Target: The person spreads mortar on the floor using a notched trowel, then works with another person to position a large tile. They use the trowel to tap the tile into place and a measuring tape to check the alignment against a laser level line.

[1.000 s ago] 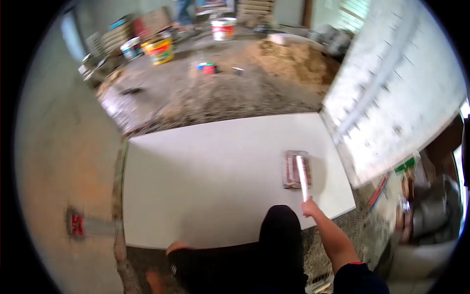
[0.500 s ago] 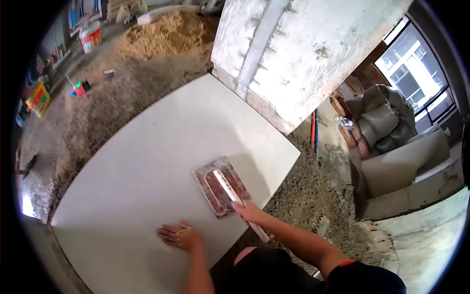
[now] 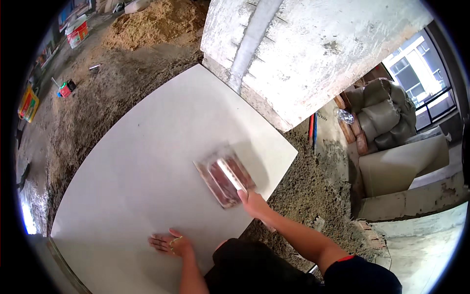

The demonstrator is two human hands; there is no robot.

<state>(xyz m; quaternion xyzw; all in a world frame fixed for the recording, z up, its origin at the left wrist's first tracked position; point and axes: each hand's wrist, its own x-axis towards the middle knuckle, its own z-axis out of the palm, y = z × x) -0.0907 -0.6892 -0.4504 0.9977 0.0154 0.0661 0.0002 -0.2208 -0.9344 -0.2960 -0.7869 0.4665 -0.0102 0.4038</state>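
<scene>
A large pale floor tile (image 3: 132, 161) lies in front of me, its straight edges bowed by the lens. My right hand (image 3: 252, 202) is closed round the light handle of a long-handled float (image 3: 230, 183). That tool has a rectangular, reddish-brown, smeared plate, slightly blurred, over the right part of the tile; I cannot tell whether it touches the surface. To the lower left, my left hand (image 3: 170, 243) is spread on the tile, palm down, with a yellowish cord at the wrist. It holds nothing.
Rough grey mortar (image 3: 313, 181) borders the tile. A whitish wall block (image 3: 313, 59) stands at its far corner, with red and blue pipes (image 3: 312, 130) beside it. Stacked sacks (image 3: 384, 112) are at right. A sand heap (image 3: 152, 24), a bucket (image 3: 77, 32) and a yellow package (image 3: 29, 104) lie far left.
The view has shifted a little. My right hand and the float have moved slightly, and the plate is now blurred. My left hand rests a bit farther left on the tile.
</scene>
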